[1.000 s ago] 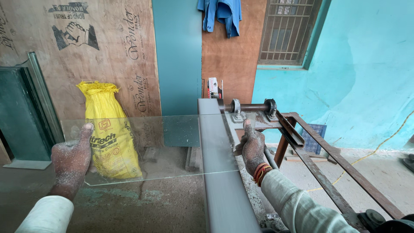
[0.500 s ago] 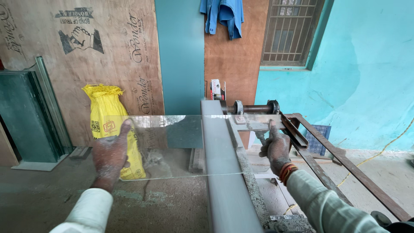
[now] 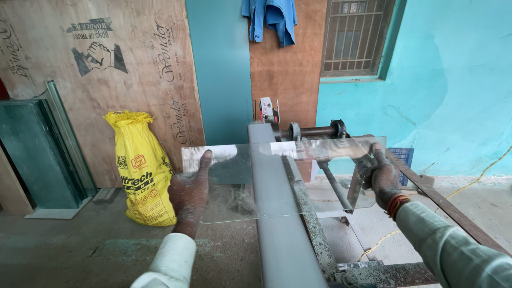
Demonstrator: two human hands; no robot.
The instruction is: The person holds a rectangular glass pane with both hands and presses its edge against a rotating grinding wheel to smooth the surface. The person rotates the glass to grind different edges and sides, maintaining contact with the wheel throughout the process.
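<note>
Fingers of our left hand (image 3: 189,194) and right hand (image 3: 381,178) grasp the glass pane (image 3: 277,178) at its 9 and 3 o'clock edges. We hold it level above the grey rail (image 3: 272,213); yellow sack (image 3: 141,170) at 9 o'clock.

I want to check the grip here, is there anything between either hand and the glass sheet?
Nothing visible. The left hand grips the left edge of the clear glass sheet and the right hand grips its right edge, both bare, above the grey rail.

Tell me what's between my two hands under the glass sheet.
In the head view, the long grey machine beam runs under the glass sheet, between the left hand and the right hand.
</note>
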